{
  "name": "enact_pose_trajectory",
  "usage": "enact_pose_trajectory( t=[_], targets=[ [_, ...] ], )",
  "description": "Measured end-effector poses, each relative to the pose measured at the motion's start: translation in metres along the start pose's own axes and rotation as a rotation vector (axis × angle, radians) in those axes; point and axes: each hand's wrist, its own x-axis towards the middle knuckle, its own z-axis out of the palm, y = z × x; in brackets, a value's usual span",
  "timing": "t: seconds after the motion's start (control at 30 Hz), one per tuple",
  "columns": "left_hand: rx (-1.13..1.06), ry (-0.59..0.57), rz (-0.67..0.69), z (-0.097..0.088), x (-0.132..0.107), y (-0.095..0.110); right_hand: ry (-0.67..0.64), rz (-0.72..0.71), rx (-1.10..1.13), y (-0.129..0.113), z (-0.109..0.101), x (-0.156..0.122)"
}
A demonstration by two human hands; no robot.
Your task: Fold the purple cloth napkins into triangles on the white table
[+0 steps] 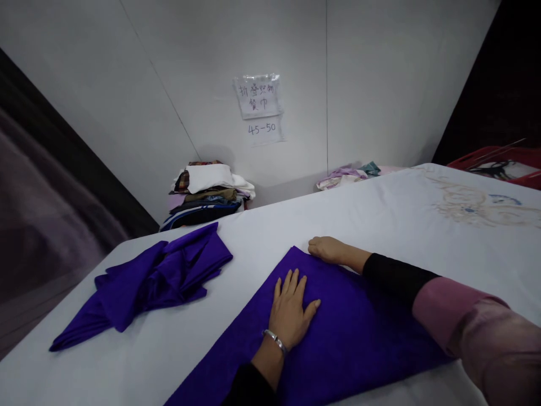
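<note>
A purple cloth (346, 332) lies spread flat on the white-covered table (296, 214) in front of me. My left hand (291, 310) rests flat on it, fingers stretched out and close together, a silver bracelet at the wrist. My right hand (326, 249) sits at the cloth's far edge, knuckles up and fingers curled under, seemingly on the cloth's hem; what they grip is hidden. A second purple cloth (152, 282), crumpled and loosely folded, lies to the left, apart from both hands.
A stack of folded fabrics (209, 192) stands at the table's far left by the wall. A small heap of pale cloths (346, 175) lies at the back. A red basket (502, 163) sits at far right. Paper notes (258, 107) hang on the wall.
</note>
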Motion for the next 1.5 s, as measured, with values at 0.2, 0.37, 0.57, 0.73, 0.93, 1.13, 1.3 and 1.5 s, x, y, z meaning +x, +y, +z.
enact_pose_trajectory(
  t=[0.2, 0.37, 0.57, 0.73, 0.93, 1.13, 1.3, 1.5],
  targets=[
    [0.000, -0.010, -0.006, -0.002, 0.000, 0.000, 0.107, 0.220, -0.023, 0.021, -0.009, -0.003],
    [-0.010, -0.007, -0.001, 0.000, 0.000, 0.000, 0.179, 0.340, 0.035, 0.031, -0.020, -0.024],
    [-0.013, 0.002, 0.001, 0.000, 0.000, -0.001, 0.094, 0.156, 0.132, 0.000, -0.011, -0.021],
    [-0.006, 0.002, 0.005, 0.001, 0.000, -0.001, 0.053, 0.198, 0.156, -0.013, -0.010, -0.011],
    [-0.011, 0.009, 0.011, 0.001, 0.000, -0.001, 0.053, 0.437, 0.217, -0.028, -0.004, -0.023],
    [-0.119, 0.054, -0.017, 0.002, 0.001, -0.005, 0.104, 0.445, 0.379, -0.050, -0.005, -0.033],
    [-0.189, 0.405, -0.142, -0.003, 0.003, -0.011, 0.237, 0.305, 0.507, -0.085, -0.009, -0.047],
    [-0.153, 0.449, -0.059, -0.020, 0.001, -0.008, 0.216, 0.240, 0.519, -0.109, -0.010, -0.060]
  ],
)
